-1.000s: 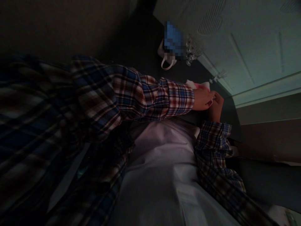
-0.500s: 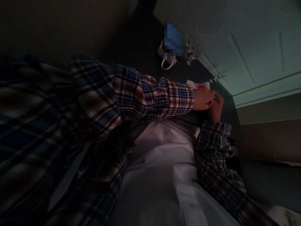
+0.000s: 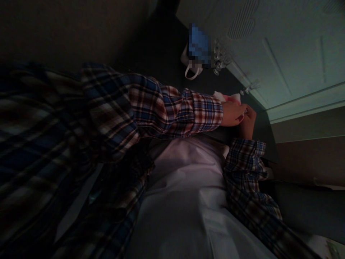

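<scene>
My left hand [image 3: 232, 113] reaches in from the left in a plaid sleeve, its fingers closed. It meets my right hand [image 3: 250, 118], whose fingers are bent in a closed grip against it. Between them shows a small dark-red and pale bit [image 3: 240, 117], too dim and too covered to name. Just behind my left hand, a pink and white cloth-like piece [image 3: 228, 98] sticks out, partly hidden by the hand and cuff. Both hands are over the dark tabletop [image 3: 215, 81].
Beyond the hands, a clear stemmed glass [image 3: 249, 88] is near the table's far edge. Several more clear glasses [image 3: 221, 59] cluster farther left. Beside them is a white handled container [image 3: 192, 70] with a pixelated blue patch above it. A pale panelled surface [image 3: 280, 61] borders the table.
</scene>
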A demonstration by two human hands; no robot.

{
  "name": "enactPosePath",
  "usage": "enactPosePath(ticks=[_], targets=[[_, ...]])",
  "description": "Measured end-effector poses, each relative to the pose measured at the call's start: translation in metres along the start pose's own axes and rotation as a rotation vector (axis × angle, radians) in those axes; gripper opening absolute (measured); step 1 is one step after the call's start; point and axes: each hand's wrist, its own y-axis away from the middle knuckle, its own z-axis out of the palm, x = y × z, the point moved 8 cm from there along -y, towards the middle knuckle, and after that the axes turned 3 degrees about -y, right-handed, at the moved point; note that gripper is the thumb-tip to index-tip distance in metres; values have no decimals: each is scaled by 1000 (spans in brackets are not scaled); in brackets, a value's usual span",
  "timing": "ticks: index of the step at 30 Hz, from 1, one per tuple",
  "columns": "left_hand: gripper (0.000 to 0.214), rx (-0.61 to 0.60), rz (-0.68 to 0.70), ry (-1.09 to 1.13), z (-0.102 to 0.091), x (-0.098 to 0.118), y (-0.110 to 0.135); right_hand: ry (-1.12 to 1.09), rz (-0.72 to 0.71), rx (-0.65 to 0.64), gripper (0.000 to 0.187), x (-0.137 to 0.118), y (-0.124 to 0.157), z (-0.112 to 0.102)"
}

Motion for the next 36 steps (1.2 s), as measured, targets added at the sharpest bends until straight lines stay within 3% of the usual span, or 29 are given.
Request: enactPosePath(ticks=[36], targets=[[49, -28, -31, 24, -1, 0, 1, 17, -27, -8, 23, 4, -4, -2]])
